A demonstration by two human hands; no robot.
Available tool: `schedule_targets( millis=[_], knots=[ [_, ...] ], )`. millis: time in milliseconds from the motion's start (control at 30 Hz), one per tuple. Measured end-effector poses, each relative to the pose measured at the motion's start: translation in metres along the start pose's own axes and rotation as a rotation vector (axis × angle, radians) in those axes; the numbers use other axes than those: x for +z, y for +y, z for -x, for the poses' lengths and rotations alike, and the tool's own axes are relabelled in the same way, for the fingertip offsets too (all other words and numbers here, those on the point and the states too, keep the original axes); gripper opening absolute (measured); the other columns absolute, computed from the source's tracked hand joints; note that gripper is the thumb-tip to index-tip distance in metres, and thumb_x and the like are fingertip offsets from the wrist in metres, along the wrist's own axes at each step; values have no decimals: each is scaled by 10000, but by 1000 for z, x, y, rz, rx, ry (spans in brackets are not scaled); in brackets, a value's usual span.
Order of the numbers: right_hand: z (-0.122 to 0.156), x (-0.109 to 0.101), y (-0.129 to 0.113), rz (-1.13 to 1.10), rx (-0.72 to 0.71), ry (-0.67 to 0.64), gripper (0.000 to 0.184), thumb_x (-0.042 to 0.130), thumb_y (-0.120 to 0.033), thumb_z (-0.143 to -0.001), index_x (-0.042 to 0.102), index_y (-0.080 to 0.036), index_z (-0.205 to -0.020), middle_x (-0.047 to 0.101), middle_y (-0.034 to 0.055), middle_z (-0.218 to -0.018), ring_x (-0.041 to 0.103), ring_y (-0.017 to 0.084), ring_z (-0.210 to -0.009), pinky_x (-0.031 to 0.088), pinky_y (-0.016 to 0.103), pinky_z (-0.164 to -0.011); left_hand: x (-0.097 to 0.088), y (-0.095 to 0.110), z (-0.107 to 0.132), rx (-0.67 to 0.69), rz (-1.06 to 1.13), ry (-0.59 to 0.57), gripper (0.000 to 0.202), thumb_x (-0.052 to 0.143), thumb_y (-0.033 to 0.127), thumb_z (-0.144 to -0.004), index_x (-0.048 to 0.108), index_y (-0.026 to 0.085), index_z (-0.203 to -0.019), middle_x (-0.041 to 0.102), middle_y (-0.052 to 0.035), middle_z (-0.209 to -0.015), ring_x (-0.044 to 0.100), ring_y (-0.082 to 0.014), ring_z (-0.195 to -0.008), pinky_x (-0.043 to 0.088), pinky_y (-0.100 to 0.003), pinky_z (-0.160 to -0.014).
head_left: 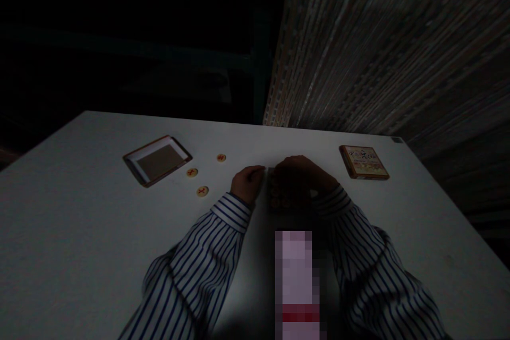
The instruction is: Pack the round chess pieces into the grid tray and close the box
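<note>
Both my arms wear blue-striped white sleeves and meet at the middle of a white table (79, 234). My left hand (247, 181) is curled, its fingertips pinching the edge of something pale that I cannot make out. My right hand (298, 172) lies cupped over a cluster of round game pieces (274, 196), fingers bent down onto them. Three loose round pieces with red marks (202, 191) (192, 172) (221, 158) lie to the left of my left hand.
An open shallow box tray (157, 160) with a brown inside sits at the left. A square printed box lid (364, 162) lies at the right. A tall ribbed stack (390, 42) stands behind the table. The scene is very dark.
</note>
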State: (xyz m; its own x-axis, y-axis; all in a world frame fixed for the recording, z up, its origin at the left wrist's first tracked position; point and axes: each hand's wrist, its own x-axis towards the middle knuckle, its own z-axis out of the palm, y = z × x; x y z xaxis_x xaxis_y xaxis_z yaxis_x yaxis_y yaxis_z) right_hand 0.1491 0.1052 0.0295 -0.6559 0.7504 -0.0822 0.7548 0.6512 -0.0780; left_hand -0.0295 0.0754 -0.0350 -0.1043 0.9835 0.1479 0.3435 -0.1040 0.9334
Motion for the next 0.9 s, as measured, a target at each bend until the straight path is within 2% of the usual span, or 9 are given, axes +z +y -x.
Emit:
schedule_targets(
  millis=[233, 633, 900],
  knots=[
    [-2, 2, 2, -65, -11, 1, 261, 443, -296, -873, 658, -179, -962, 677, 83, -954, 616, 170, -860, 421, 274, -749, -1, 3, 0, -12, 8, 1, 190, 583, 277, -693, 681, 168, -813, 699, -65, -822, 636, -186, -789, 498, -338, -775],
    [-3, 4, 2, -97, -27, -3, 218, 484, -196, -835, 655, -183, -970, 676, 72, -964, 611, 167, -874, 430, 266, -744, 0, -1, -1, -3, 19, 2, 184, 582, 292, -694, 683, 181, -799, 698, -54, -798, 638, -178, -756, 503, -335, -760],
    [-3, 5, 2, -65, -44, 5, 230, 466, -229, -847, 654, -164, -960, 680, 80, -932, 622, 176, -825, 435, 276, -721, 0, -3, 0, 2, 23, -12, 212, 575, 303, -706, 684, 170, -831, 692, -74, -836, 634, -194, -801, 500, -343, -768]
  ],
)
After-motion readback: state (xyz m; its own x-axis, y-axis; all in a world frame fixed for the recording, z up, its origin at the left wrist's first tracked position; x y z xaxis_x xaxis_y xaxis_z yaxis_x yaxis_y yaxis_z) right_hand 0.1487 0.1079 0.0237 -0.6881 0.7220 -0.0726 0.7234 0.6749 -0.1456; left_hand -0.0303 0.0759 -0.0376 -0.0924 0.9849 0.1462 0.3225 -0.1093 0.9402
